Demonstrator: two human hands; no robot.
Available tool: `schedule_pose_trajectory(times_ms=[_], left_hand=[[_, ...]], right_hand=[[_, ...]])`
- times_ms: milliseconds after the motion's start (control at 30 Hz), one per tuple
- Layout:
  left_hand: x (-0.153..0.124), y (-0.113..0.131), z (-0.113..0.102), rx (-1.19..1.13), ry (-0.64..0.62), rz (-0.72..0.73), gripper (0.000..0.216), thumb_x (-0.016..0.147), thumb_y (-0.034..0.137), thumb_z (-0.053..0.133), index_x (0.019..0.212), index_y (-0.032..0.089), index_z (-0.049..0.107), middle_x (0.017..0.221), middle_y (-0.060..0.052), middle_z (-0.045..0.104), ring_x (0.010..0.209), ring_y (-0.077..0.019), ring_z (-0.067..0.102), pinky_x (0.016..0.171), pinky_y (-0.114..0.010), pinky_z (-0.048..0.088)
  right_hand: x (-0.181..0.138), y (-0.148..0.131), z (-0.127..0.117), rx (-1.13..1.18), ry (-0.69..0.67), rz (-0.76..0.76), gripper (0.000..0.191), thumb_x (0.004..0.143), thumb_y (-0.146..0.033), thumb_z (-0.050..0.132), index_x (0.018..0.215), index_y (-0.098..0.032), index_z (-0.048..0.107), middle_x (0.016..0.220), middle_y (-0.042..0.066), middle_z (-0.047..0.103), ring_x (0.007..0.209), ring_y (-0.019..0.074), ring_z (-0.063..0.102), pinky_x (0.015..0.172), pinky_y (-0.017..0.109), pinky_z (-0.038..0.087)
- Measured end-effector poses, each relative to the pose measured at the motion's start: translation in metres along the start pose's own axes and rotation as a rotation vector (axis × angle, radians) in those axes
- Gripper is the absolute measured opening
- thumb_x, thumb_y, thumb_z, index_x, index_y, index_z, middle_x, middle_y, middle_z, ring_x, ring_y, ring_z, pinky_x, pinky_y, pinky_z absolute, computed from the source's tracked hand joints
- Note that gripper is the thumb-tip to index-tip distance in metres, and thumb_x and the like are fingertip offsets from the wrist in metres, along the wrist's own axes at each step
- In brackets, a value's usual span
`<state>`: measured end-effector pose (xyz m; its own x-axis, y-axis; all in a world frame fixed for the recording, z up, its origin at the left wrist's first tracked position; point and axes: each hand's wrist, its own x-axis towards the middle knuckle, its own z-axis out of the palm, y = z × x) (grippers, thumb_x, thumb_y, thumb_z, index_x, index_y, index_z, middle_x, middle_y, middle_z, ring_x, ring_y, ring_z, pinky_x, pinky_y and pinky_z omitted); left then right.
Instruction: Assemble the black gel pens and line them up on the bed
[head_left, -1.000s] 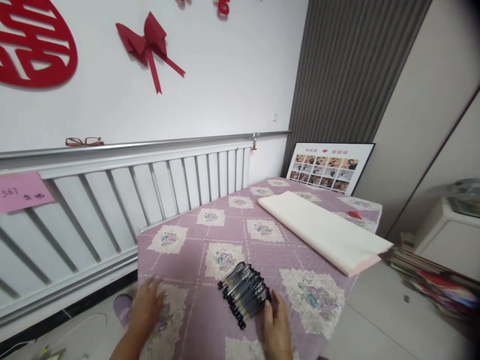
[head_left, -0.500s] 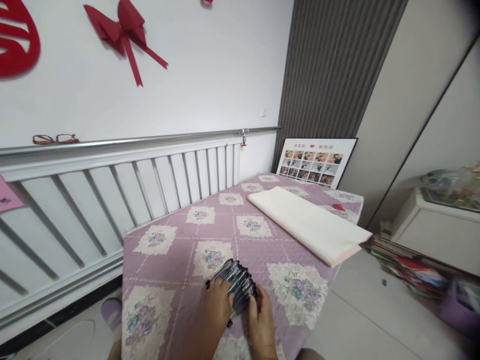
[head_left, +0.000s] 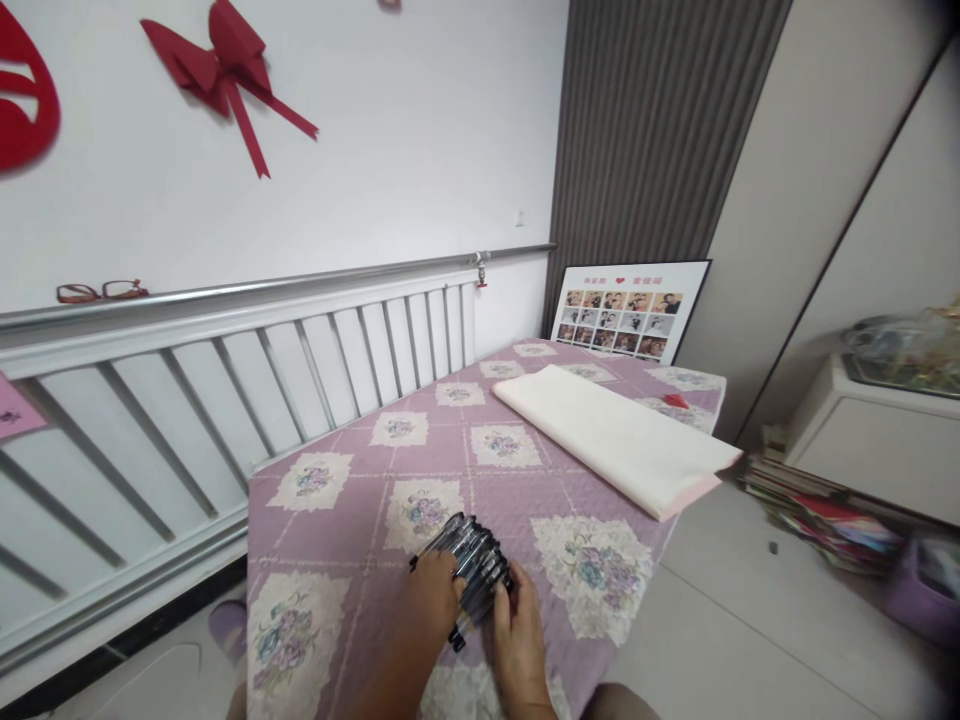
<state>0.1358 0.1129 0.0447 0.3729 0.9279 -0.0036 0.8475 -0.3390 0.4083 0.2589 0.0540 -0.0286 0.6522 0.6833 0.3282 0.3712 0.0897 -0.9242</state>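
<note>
A bunch of black pens lies side by side on the flowered purple tablecloth near the table's front. My left hand is closed over the pens' left side, its fingers curled round them. At their right side, my right hand presses its thumb and fingers against the pen ends, also closed on the bunch. Parts of the pens are hidden beneath both hands.
A folded cream sheet lies on the table to the right, with a small red piece beyond it. A white radiator runs along the left. Behind the table leans a photo board. Papers are stacked on the floor at right.
The view has shifted slightly. Both hands stay on the pens, which keep nearly the same place, with only small movements of the fingers.
</note>
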Motion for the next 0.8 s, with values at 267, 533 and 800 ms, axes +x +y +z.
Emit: schedule_pose_trajectory(times_ms=[267,533,800], left_hand=[[0.0,0.002,-0.004,0.008,0.002,-0.017,0.016,0.077,0.027,0.051,0.091,0.022,0.06,0.097,-0.007,0.064,0.095,-0.024,0.055,0.083,-0.034,0.042],[0.001,0.003,-0.002,-0.006,0.003,-0.043,0.016,0.076,0.026,0.052,0.089,0.022,0.06,0.097,-0.007,0.064,0.096,-0.0241,0.055,0.084,-0.035,0.041],[-0.007,0.012,-0.005,0.031,0.011,-0.018,0.015,0.079,0.021,0.051,0.092,0.022,0.06,0.096,-0.006,0.064,0.094,-0.0222,0.057,0.083,-0.033,0.044]], right_hand=[[0.0,0.0,0.001,0.009,0.006,-0.019,0.043,0.085,-0.044,0.044,0.118,-0.017,0.051,0.119,0.013,0.056,0.113,0.0265,0.049,0.102,0.046,0.035],[0.0,0.0,0.001,0.006,0.005,-0.01,0.043,0.085,-0.043,0.044,0.117,-0.017,0.051,0.119,0.013,0.056,0.113,0.0266,0.05,0.101,0.047,0.036],[0.0,-0.001,0.0,0.012,0.008,-0.019,0.042,0.085,-0.043,0.044,0.117,-0.017,0.052,0.118,0.013,0.057,0.113,0.0265,0.05,0.101,0.046,0.036]])
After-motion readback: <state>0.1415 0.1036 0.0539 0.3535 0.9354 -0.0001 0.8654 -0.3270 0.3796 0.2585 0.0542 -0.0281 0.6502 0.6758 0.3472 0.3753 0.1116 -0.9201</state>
